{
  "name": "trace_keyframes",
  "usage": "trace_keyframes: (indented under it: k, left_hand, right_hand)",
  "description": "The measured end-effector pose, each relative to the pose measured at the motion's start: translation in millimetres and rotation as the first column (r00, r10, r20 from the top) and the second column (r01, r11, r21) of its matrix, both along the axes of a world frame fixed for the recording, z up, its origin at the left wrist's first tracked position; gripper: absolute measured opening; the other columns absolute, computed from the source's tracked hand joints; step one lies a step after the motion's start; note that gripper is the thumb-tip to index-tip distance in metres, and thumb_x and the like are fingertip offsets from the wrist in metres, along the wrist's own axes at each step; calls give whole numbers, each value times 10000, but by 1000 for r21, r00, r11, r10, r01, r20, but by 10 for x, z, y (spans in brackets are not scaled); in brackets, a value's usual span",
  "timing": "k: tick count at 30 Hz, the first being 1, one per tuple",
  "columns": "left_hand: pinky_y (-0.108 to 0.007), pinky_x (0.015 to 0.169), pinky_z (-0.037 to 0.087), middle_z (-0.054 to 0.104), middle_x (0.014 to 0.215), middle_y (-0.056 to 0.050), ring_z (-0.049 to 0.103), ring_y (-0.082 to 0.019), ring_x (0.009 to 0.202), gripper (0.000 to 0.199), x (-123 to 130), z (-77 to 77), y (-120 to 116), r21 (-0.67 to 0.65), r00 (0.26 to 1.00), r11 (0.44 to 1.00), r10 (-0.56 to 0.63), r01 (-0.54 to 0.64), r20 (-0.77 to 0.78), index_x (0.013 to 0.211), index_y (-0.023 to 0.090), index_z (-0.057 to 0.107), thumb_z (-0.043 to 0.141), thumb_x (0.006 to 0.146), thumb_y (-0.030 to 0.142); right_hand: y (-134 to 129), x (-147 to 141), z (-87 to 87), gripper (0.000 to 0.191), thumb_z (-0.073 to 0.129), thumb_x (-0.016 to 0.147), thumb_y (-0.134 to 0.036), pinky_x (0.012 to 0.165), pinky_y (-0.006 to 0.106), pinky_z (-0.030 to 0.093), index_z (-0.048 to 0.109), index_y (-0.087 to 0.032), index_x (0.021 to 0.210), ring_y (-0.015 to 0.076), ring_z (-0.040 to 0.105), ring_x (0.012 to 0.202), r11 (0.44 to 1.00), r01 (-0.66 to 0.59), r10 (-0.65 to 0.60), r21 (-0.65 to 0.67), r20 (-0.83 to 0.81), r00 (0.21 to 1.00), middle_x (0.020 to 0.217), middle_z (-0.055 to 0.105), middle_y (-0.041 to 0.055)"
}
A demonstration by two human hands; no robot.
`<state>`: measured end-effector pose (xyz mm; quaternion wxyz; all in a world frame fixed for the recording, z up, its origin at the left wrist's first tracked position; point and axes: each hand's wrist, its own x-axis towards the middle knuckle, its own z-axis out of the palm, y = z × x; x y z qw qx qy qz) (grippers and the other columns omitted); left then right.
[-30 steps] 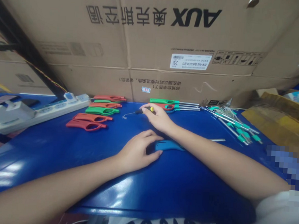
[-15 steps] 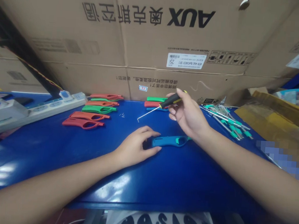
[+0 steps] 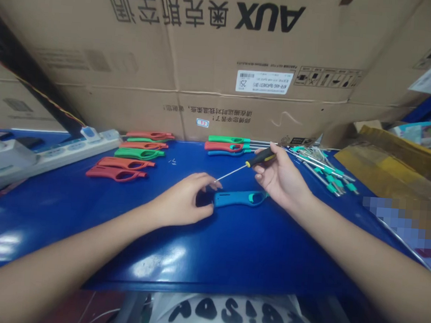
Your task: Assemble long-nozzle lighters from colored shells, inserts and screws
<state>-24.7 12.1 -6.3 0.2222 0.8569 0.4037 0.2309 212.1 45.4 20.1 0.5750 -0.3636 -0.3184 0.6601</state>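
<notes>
While screwdriver [image 3: 261, 157] is gripped in right hand [image 3: 285, 180], blue lighter [image 3: 232, 198], parallel to table's front edge [image 3: 177, 286], is bracketed at left by spread left hand [image 3: 182, 198].

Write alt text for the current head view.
The right hand grips a black-yellow screwdriver, its metal shaft slanting toward the left hand, by the end of a blue plastic lighter handle on a glossy blue table. Behind lie red, orange and green plastic handles and silver rods with teal parts.
</notes>
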Motion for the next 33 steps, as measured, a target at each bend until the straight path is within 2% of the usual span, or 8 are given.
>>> trace_keyframes:
  k: [3, 6, 10, 16, 20, 24, 29, 33]
  left_hand:
    - [-373, 926, 527, 659, 1119, -49, 619, -234, 1024, 407, -52, 61, -4, 5, 993, 999, -37, 38, -111, 1119, 208, 646, 679, 719, 142]
    - [-403, 934, 524, 655, 1089, -62, 621, -255, 1034, 320, -60, 41, -1, 30, 988, 999, -17, 21, -151, 1083, 202, 646, 713, 772, 242]
    - [-392, 851, 540, 652, 1010, -69, 633, -236, 921, 230, -42, -35, 38, 49, 994, 999, 21, -15, -112, 1039, 192, 664, 692, 853, 323]
    - [-306, 740, 524, 663, 981, -47, 619, -163, 779, 104, -29, -82, 68, -1, 1000, 1000, -6, 6, -12, 954, 201, 712, 661, 891, 265]
    - [-270, 702, 510, 676, 905, -40, 622, -146, 734, 100, -57, -45, 95, 8, 998, 1000, -1, 1, -59, 886, 188, 719, 626, 903, 220]
    - [-257, 671, 492, 688, 825, -29, 628, -147, 698, 117, -194, 8, 257, 68, 985, 997, 33, -22, -170, 851, 187, 716, 605, 885, 195]
    - [-332, 752, 495, 682, 847, -71, 622, -207, 758, 151, -505, 48, 590, 193, 961, 972, 174, -132, -217, 837, 177, 705, 556, 852, 200]
    - [-397, 839, 497, 678, 893, -99, 622, -257, 858, 137, -623, 40, 702, 265, 949, 947, 240, -182, -206, 839, 173, 692, 576, 850, 245]
  right_hand:
    - [2, 14, 10, 312, 714, 834, -466, 420, 145, 445, 650, -162, 802, 39, 435, 473, 1000, 14, -14, -10, 4, 1000, 638, 509, -54]
    - [0, 21, 20, 290, 701, 840, -443, 417, 153, 437, 641, -163, 790, 39, 418, 465, 1000, 24, -24, -12, 8, 1000, 640, 507, -53]
    - [16, 17, 15, 289, 694, 844, -443, 416, 167, 421, 621, -172, 775, 43, 402, 455, 998, 50, -49, -27, 27, 998, 643, 514, -49]
    - [47, 28, -21, 275, 665, 862, -427, 416, 172, 401, 596, -182, 760, 45, 381, 441, 995, 72, -70, -63, 32, 997, 634, 516, -47]
    - [50, 39, -47, 250, 633, 882, -386, 412, 177, 394, 597, -169, 763, 48, 380, 437, 996, 62, -62, -57, 8, 998, 629, 520, -43]
    - [48, 41, -54, 228, 649, 867, -376, 403, 184, 390, 587, -178, 773, 53, 375, 431, 996, 64, -64, -61, 3, 998, 629, 533, -41]
    - [48, 38, -45, 223, 615, 890, -360, 389, 180, 381, 584, -178, 764, 55, 370, 426, 994, 69, -70, -84, -4, 998, 629, 536, -34]
    - [49, 42, -36, 229, 587, 906, -355, 387, 181, 385, 585, -179, 760, 57, 366, 424, 994, 65, -65, -87, 4, 998, 623, 529, -32]
